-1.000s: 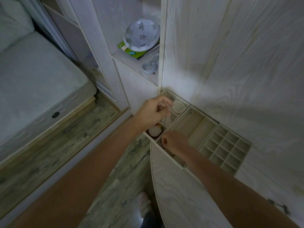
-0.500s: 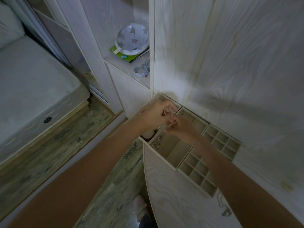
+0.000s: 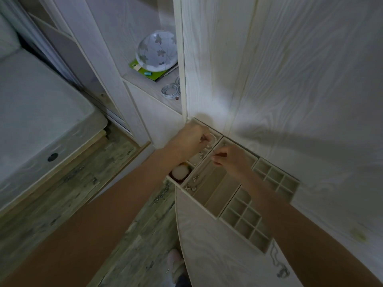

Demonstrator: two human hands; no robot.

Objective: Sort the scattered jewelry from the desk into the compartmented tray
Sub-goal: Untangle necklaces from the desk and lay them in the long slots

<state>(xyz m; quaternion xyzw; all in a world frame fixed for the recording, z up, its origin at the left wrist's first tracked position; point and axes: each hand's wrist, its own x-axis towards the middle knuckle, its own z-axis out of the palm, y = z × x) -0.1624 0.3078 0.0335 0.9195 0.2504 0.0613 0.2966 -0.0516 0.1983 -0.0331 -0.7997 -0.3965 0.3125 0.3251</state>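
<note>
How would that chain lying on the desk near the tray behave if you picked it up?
The chain lies in loose bends, so it would probably hang floppy and drape. It looks thin, likely light. It may snag or tangle, and dragging it seems likelier than rolling.

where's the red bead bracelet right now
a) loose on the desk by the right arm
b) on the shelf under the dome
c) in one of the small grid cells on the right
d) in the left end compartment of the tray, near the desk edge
d: the red bead bracelet lies in the left end compartment of the tray, at the desk's edge below the left hand; the small grid cells look empty.
</note>
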